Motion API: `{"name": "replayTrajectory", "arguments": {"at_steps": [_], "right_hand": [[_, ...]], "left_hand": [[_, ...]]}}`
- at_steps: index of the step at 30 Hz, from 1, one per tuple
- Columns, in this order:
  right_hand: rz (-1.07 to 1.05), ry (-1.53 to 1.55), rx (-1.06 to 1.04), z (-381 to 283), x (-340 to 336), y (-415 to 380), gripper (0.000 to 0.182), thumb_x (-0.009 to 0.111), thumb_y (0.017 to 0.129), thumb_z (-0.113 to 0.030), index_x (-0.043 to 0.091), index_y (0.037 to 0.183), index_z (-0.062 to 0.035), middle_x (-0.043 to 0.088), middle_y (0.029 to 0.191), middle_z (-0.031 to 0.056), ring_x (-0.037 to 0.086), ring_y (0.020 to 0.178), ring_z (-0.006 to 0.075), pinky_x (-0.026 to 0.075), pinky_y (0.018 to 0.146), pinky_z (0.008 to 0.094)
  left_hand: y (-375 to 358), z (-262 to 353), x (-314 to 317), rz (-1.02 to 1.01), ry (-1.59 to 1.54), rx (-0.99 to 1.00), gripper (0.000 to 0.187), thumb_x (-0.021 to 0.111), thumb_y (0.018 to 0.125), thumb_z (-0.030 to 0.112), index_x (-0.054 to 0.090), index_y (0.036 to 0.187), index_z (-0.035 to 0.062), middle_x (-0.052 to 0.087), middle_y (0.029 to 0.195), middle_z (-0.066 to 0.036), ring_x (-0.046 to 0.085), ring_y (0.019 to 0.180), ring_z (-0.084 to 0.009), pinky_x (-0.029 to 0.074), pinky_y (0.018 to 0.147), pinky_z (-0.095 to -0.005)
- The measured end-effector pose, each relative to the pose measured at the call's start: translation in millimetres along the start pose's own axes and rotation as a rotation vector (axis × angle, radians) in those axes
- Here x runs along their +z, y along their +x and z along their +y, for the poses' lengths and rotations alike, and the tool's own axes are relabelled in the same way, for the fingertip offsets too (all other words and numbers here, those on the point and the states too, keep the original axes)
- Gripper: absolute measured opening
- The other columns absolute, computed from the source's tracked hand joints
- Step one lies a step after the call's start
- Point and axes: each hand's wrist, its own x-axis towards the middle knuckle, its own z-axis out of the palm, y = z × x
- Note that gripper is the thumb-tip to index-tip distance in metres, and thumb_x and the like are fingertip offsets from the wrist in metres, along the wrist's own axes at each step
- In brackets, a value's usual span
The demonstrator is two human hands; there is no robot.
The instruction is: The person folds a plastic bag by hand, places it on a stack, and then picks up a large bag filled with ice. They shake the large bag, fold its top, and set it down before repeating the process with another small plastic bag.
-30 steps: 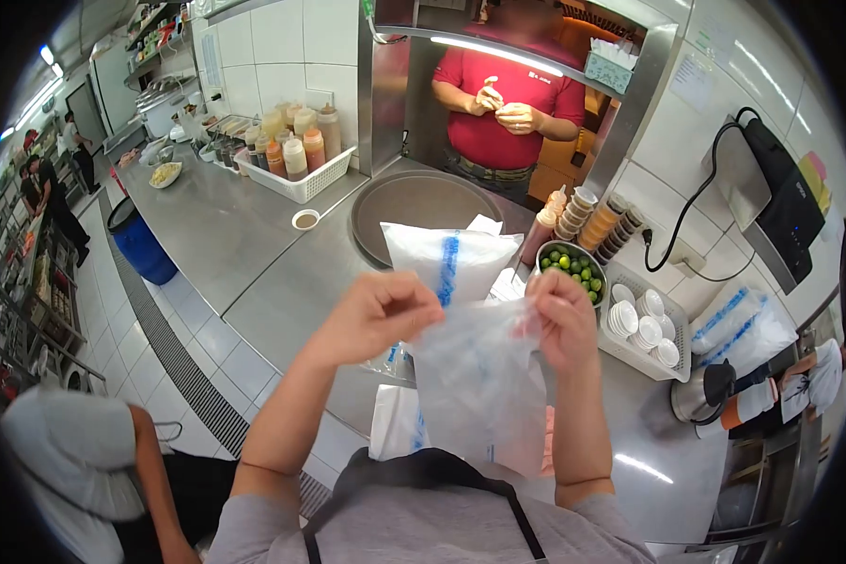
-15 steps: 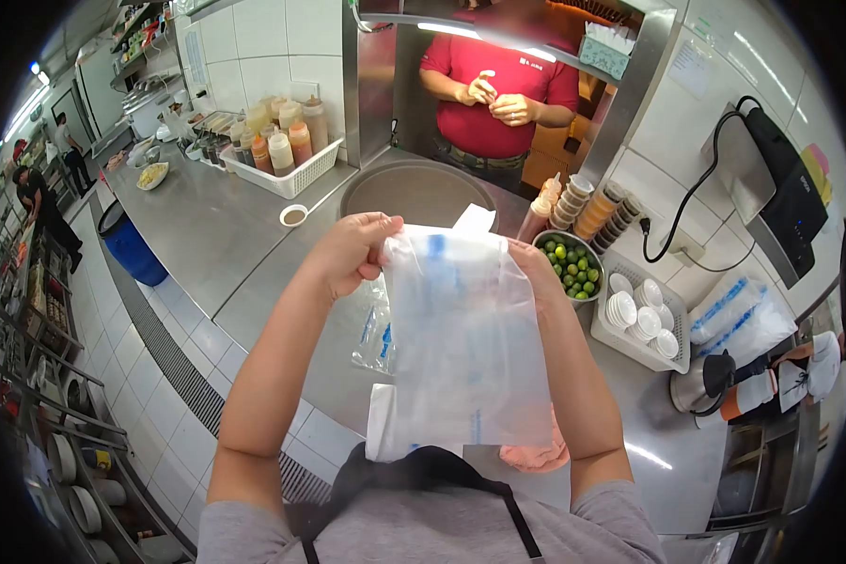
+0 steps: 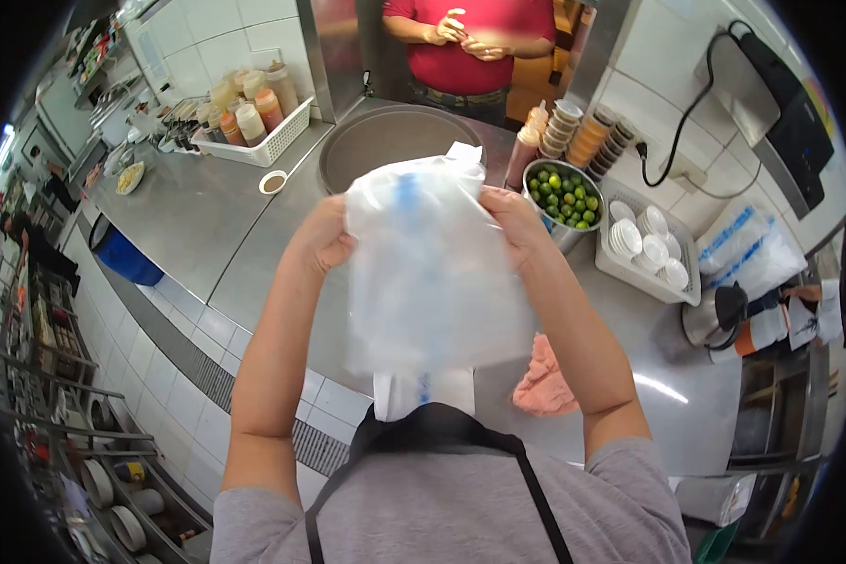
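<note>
A translucent white plastic bag (image 3: 432,273) with blue print hangs between my hands, blurred by motion. My left hand (image 3: 327,233) grips its upper left edge, and my right hand (image 3: 515,224) pinches the upper right edge. White paper or plastic (image 3: 465,153) shows above the bag's top, and a white piece with blue print (image 3: 425,393) shows below its lower edge. Behind the bag is a large round brown tray (image 3: 395,132) on the steel counter (image 3: 263,254). A pink cloth (image 3: 545,381) lies beside my right forearm.
Limes fill a metal bowl (image 3: 564,195) at the right, beside a white basket (image 3: 650,240) of small cups and a metal pitcher (image 3: 710,315). Sauce bottles stand in a basket (image 3: 277,136) at the left, near a small sauce cup (image 3: 273,182). A person in red (image 3: 470,47) stands across the counter.
The bag has swung left and spread wider, with its lower edge higher. The camera view has shifted, and more of the pink cloth shows. Both hands still hold the bag.
</note>
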Motion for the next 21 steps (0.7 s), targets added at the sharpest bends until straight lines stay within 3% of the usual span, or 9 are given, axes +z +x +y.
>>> {"name": "replayTrajectory", "arguments": {"at_steps": [2, 5, 6, 8, 9, 14, 16, 18, 21], "right_hand": [[-0.052, 0.041, 0.085, 11, -9, 4, 0.016, 0.05, 0.084, -0.013, 0.057, 0.091, -0.0005, 0.06, 0.08, 0.0067, 0.059, 0.068, 0.0143, 0.051, 0.062, 0.0289], [0.07, 0.075, 0.088, 36, -12, 1, 0.017, 0.053, 0.085, -0.021, 0.056, 0.086, -0.0044, 0.057, 0.071, 0.003, 0.058, 0.063, 0.0127, 0.049, 0.057, 0.0247], [0.056, 0.107, 0.075, 45, -16, 3, 0.019, 0.054, 0.085, -0.024, 0.056, 0.085, -0.0049, 0.057, 0.071, 0.0022, 0.058, 0.062, 0.0127, 0.049, 0.056, 0.0244], [0.083, 0.138, 0.074, 59, -20, 3, 0.021, 0.054, 0.085, -0.026, 0.055, 0.086, -0.0051, 0.057, 0.073, 0.0014, 0.057, 0.058, 0.012, 0.048, 0.054, 0.0251], [0.129, 0.147, 0.079, 68, -20, 2, 0.021, 0.055, 0.084, -0.026, 0.054, 0.087, -0.0054, 0.056, 0.074, 0.002, 0.056, 0.057, 0.0124, 0.048, 0.053, 0.0253], [0.339, -0.151, 0.051, 84, -41, 1, 0.024, 0.058, 0.082, -0.031, 0.053, 0.088, -0.0082, 0.053, 0.078, 0.0019, 0.055, 0.063, 0.0124, 0.047, 0.056, 0.0275], [0.372, -0.177, -0.158, 67, -37, -3, 0.028, 0.057, 0.082, -0.031, 0.05, 0.098, -0.0091, 0.053, 0.085, 0.0029, 0.056, 0.075, 0.0121, 0.047, 0.063, 0.0283], [0.207, -0.211, -0.534, 45, -15, -5, 0.059, 0.068, 0.073, -0.022, 0.036, 0.121, -0.0047, 0.051, 0.102, 0.0059, 0.05, 0.095, 0.0147, 0.042, 0.079, 0.0278], [0.025, -0.232, -0.777, 23, 31, -3, 0.077, 0.075, 0.067, -0.018, 0.027, 0.125, -0.004, 0.049, 0.107, 0.0067, 0.047, 0.101, 0.0172, 0.039, 0.087, 0.0282]], "left_hand": [[-7, -11, 10, 0.164, -0.043, 0.015, 0.025, 0.05, 0.084, 0.016, 0.055, 0.098, -0.0051, 0.06, 0.088, -0.012, 0.059, 0.064, -0.0127, 0.039, 0.039, -0.0154], [11, -33, -34, -0.369, -0.36, 0.003, 0.025, 0.052, 0.084, 0.016, 0.052, 0.105, 0.0026, 0.061, 0.088, -0.007, 0.059, 0.068, -0.0113, 0.049, 0.053, -0.0177], [15, -40, -37, -0.372, -0.36, -0.004, 0.025, 0.052, 0.084, 0.016, 0.052, 0.105, 0.0026, 0.061, 0.088, -0.007, 0.059, 0.068, -0.0113, 0.049, 0.053, -0.0177], [20, -47, -42, 0.021, -0.068, -0.055, 0.017, 0.05, 0.084, 0.012, 0.054, 0.097, 0.0032, 0.059, 0.078, -0.003, 0.049, 0.054, -0.0047, 0.041, 0.045, -0.0142], [14, -48, -39, 0.011, -0.058, -0.109, 0.01, 0.046, 0.081, 0.009, 0.054, 0.086, 0.0052, 0.052, 0.07, 0.0, 0.04, 0.051, -0.0025, 0.027, 0.035, -0.0146], [0, -79, -60, 0.207, 0.213, -0.052, 0.015, 0.052, 0.081, 0.019, 0.054, 0.09, 0.0069, 0.054, 0.082, -0.002, 0.045, 0.058, -0.0049, 0.031, 0.042, -0.0149], [5, -56, -49, 0.28, 0.26, 0.015, 0.022, 0.054, 0.082, 0.024, 0.054, 0.096, 0.0069, 0.054, 0.088, -0.003, 0.048, 0.063, -0.0065, 0.034, 0.046, -0.0156], [-10, -29, -8, 0.115, 0.056, 0.599, 0.052, 0.059, 0.078, 0.042, 0.046, 0.113, 0.0053, 0.053, 0.1, -0.006, 0.052, 0.078, -0.0114, 0.04, 0.058, -0.021], [-8, -4, 24, -0.058, 0.206, 0.801, 0.082, 0.061, 0.069, 0.06, 0.036, 0.123, 0.0027, 0.053, 0.103, -0.008, 0.049, 0.096, -0.0148, 0.041, 0.076, -0.0272]]}}
